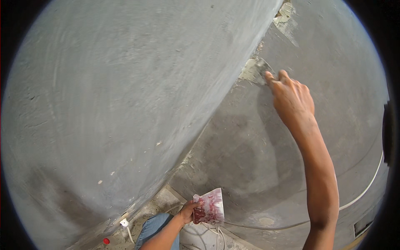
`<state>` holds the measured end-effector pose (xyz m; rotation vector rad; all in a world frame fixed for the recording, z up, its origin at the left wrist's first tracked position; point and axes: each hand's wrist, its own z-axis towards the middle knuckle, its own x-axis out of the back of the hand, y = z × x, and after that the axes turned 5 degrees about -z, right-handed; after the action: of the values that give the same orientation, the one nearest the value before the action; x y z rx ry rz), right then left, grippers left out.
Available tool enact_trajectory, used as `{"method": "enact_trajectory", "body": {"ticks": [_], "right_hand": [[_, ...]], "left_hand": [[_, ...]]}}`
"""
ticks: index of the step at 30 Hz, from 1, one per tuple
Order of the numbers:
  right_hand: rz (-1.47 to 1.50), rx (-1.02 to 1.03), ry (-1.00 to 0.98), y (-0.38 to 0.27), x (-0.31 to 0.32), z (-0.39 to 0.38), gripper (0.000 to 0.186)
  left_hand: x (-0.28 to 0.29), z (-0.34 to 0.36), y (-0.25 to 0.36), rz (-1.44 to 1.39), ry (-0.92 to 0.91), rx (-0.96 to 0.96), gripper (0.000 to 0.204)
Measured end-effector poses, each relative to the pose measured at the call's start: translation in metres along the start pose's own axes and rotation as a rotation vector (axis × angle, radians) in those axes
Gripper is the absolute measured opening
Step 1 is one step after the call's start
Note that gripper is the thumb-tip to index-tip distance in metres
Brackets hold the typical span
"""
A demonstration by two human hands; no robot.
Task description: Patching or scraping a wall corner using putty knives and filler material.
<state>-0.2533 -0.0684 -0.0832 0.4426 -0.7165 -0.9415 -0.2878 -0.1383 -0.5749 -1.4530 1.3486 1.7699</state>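
Observation:
My right hand (291, 93) is raised high against the grey wall, closed round a putty knife (261, 67). The knife's metal blade rests at a patch of pale wet putty (250, 71) in the corner where two walls meet; its handle is hidden in my fist. Low down near my knee, my left hand (187, 210) grips a broad red plastic piece (209, 207), shaped like a wide spreader and smeared with whitish putty. Its fingers wrap round the narrower left end.
Another putty patch (285, 18) lies higher along the corner. Below are my knee in blue jeans (155, 228), a white fitting (124, 222) with a cord, a red cap (106, 241) and loops of cable (218, 239). A white cable (366, 187) runs along the right wall.

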Motion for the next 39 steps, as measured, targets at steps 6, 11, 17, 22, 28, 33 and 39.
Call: {"method": "enact_trajectory", "body": {"ticks": [6, 11, 17, 22, 28, 33, 39], "right_hand": [[0.071, 0.024, 0.075, 0.014, -0.001, -0.003, 0.047], [0.042, 0.044, 0.093, 0.008, -0.020, 0.018, 0.047], [0.041, 0.030, 0.075, 0.013, -0.001, 0.009, 0.046], [0.076, 0.033, 0.096, 0.010, -0.013, 0.017, 0.045], [0.056, 0.001, 0.116, 0.007, -0.016, 0.018, 0.043], [0.059, 0.019, 0.032, 0.019, 0.002, 0.017, 0.041], [0.053, 0.015, 0.089, 0.014, -0.015, 0.028, 0.039]], "left_hand": [[-0.002, -0.008, 0.006, -0.005, 0.032, 0.028, 0.023], [0.013, 0.006, -0.004, 0.004, 0.046, 0.026, 0.021], [0.006, -0.002, 0.001, -0.029, -0.004, 0.027, 0.022], [0.003, 0.001, 0.000, -0.036, 0.030, 0.021, 0.028], [0.004, 0.000, -0.001, -0.019, 0.024, 0.025, 0.028], [0.005, -0.009, 0.006, -0.015, 0.006, 0.021, 0.029], [0.004, -0.002, -0.001, -0.023, -0.018, 0.033, 0.029]]}}
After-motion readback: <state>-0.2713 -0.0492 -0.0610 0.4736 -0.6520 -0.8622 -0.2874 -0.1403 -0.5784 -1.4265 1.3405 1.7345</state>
